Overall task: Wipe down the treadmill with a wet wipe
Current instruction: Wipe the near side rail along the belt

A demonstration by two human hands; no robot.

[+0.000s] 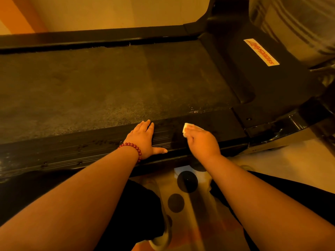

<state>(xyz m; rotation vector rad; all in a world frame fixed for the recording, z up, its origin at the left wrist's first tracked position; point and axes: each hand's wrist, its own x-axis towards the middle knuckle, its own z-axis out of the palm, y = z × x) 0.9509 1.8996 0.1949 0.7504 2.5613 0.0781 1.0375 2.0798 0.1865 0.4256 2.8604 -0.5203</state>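
Mid-wipe on the treadmill side rail [72,151], your right hand [203,142] grips the wet wipe [187,128], left hand [143,138] rests flat; sweep toward 9 o'clock next.

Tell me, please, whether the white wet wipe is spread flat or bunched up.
Bunched up: the white wet wipe shows as a compact wad beyond the right hand gripping it on the ribbed black side rail.

Most of the wet wipe [185,129] under the right hand [203,143]; the treadmill [90,87] past the left edge; label [261,52] lettering illegible
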